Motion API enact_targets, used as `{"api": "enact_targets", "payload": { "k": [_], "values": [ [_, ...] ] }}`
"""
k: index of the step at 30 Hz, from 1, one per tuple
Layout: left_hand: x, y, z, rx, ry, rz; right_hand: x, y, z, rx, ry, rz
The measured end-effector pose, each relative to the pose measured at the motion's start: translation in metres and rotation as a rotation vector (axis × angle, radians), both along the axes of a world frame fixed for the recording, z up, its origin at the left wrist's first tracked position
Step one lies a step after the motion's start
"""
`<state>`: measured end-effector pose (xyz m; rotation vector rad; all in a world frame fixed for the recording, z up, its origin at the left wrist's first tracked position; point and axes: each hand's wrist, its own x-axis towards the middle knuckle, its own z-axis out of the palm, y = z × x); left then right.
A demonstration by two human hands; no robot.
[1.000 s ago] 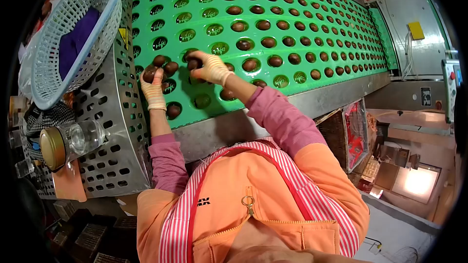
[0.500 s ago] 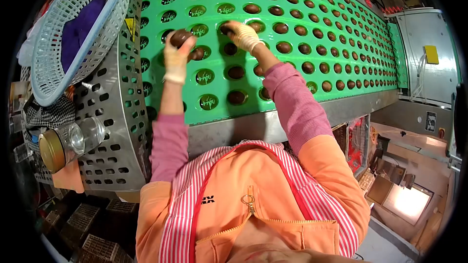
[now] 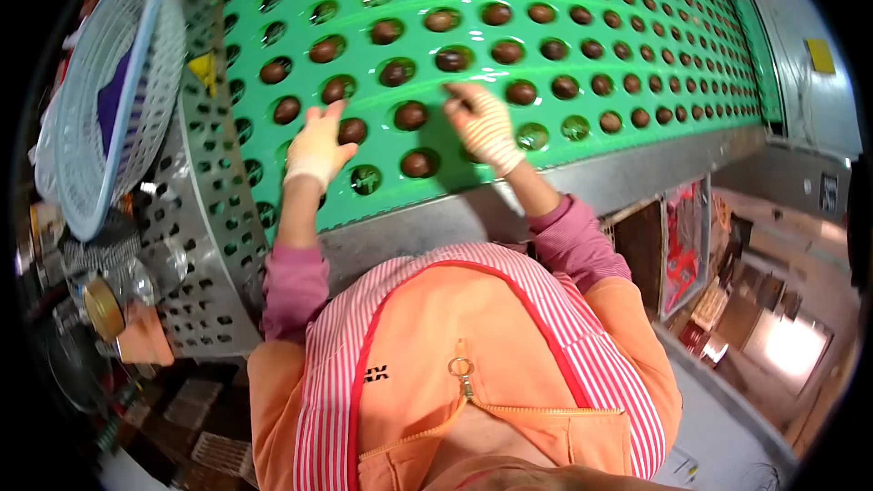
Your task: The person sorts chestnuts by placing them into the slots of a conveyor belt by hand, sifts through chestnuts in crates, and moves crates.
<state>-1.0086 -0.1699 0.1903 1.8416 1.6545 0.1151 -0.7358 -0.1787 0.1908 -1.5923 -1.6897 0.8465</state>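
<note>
My left hand [image 3: 314, 147], in a pale finger-ended glove, has its fingers apart over the green tray belt [image 3: 341, 205]. Between its thumb and forefinger a brown egg [image 3: 352, 131] lies in an oval cup, and another egg [image 3: 338, 88] sits just beyond the fingertips. My right hand [image 3: 484, 127], in a striped glove, hovers lower right of a dark egg [image 3: 452, 59]. Its fingers are curled round a dark patch that I cannot make out. An egg [image 3: 419, 164] fills a cup near the front edge, between the two hands.
A perforated metal guard [image 3: 209, 245] borders the belt on the left, with a blue plastic basket [image 3: 114, 186] above it. A gold-lidded jar [image 3: 105, 307] stands below. The belt's metal rail [image 3: 400, 225] runs before my apron. A metal housing [image 3: 805, 73] rises at the right.
My left hand no longer has an egg raised in its fingers and is now spread. More left-hand cups hold eggs. My right hand has moved right and down, and the view has shifted.
</note>
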Motion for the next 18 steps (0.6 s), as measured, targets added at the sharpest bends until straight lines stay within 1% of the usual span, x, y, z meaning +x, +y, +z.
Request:
{"api": "enact_targets", "payload": {
  "k": [1,2,3,5,6,7,9,10,11,12,13,14,15,16,17,18],
  "values": [
    [0.004,-0.008,-0.006,0.115,-0.106,0.033,-0.011,-0.017,0.014,-0.049,-0.088,0.055],
    [0.015,-0.013,-0.011,0.27,-0.211,0.057,-0.02,-0.032,0.019,-0.161,0.101,0.088],
    [0.029,-0.02,-0.006,0.258,-0.465,0.113,-0.029,-0.043,0.023,-0.261,0.295,0.126],
    [0.062,-0.037,-0.002,-0.16,-1.088,0.282,-0.039,-0.056,0.038,-0.126,0.186,0.31],
    [0.081,-0.051,0.006,-0.174,-1.323,0.156,-0.04,-0.065,0.013,0.14,0.045,0.196],
    [0.095,-0.062,0.005,-0.188,-1.553,0.047,-0.032,-0.065,0.023,0.014,0.004,0.207],
    [0.11,-0.081,0.011,-0.27,-1.429,-0.011,-0.004,-0.067,0.048,-0.246,-0.069,0.242],
    [0.116,-0.089,0.006,-0.356,-1.502,-0.053,0.01,-0.075,0.051,-0.199,0.022,0.214],
    [0.117,-0.099,0.001,-0.435,-1.569,-0.081,0.017,-0.077,0.076,-0.228,-0.024,0.133],
    [0.115,-0.107,0.003,-0.521,-1.441,-0.083,0.037,-0.082,0.051,-0.003,-0.206,0.077],
    [0.113,-0.109,0.002,-0.407,-1.293,-0.102,0.055,-0.081,0.049,0.236,-0.264,0.085],
    [0.111,-0.112,0.001,-0.302,-1.138,-0.117,0.073,-0.075,0.043,0.274,-0.364,0.072],
    [0.107,-0.111,-0.003,-0.019,-0.947,-0.164,0.089,-0.071,0.036,0.315,-0.47,0.054],
    [0.096,-0.111,0.005,0.174,-0.799,-0.126,0.107,-0.074,0.027,0.212,-0.545,0.092],
    [0.08,-0.109,0.0,0.368,-0.597,-0.089,0.12,-0.075,0.017,0.114,-0.63,0.124],
    [0.059,-0.106,-0.005,0.456,-0.439,-0.024,0.126,-0.081,0.01,0.16,-0.685,0.124]
  ]
}}
